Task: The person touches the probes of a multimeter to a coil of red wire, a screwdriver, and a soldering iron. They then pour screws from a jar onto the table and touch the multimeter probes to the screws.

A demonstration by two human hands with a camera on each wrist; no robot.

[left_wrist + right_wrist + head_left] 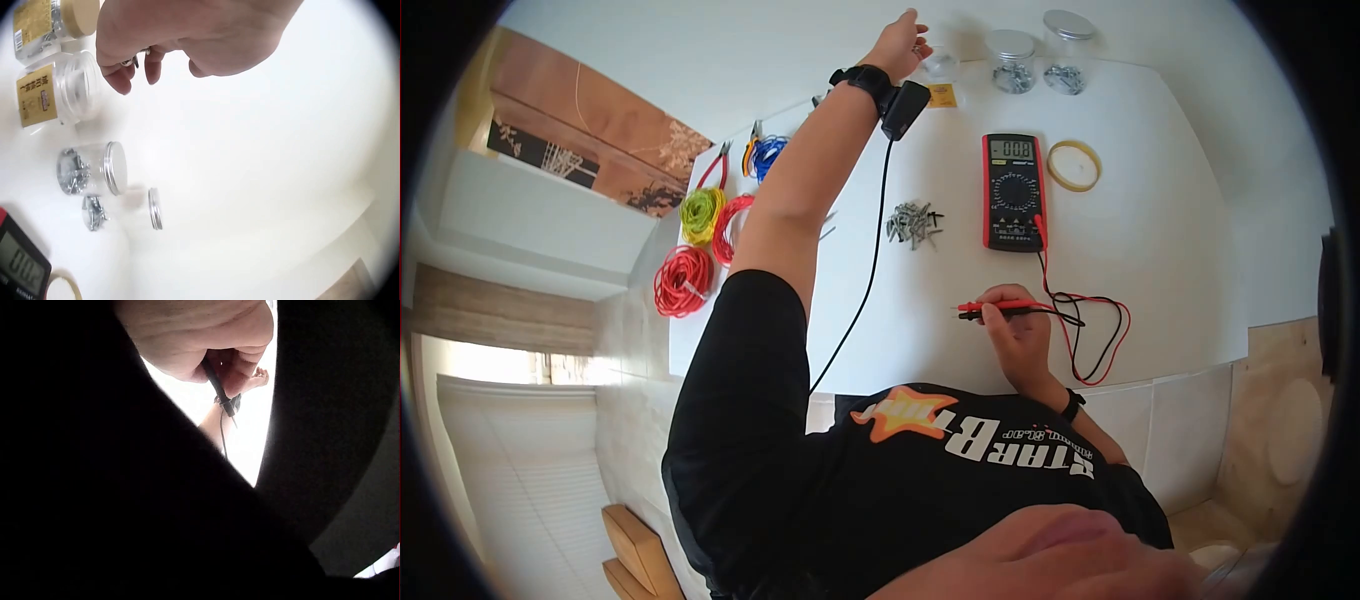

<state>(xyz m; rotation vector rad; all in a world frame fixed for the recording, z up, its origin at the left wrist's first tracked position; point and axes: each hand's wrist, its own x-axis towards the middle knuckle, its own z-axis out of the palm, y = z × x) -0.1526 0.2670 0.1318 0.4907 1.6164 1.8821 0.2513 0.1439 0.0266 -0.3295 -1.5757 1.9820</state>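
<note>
My left hand [899,48] reaches to the far edge of the table. In the left wrist view its loosely bent fingers hang near a lidless clear jar [74,87] with a yellow label. Small silvery bits show at the fingers; I cannot tell whether they are held pieces or rings. My right hand [1022,345], close to my body, grips the red and black test probes [990,308] together, tips pointing left. Their leads run to a red and black multimeter [1014,192] with a lit display. A pile of screws [913,225] lies left of the meter.
Two lidded jars of metal pieces, one silver-topped jar [1012,62] and its neighbour [1066,52], stand at the back. A roll of tape [1074,166] lies right of the meter. Coils of red wire [683,281] and yellow-green wire [701,214], plus red-handled pliers [715,166], sit at the left edge.
</note>
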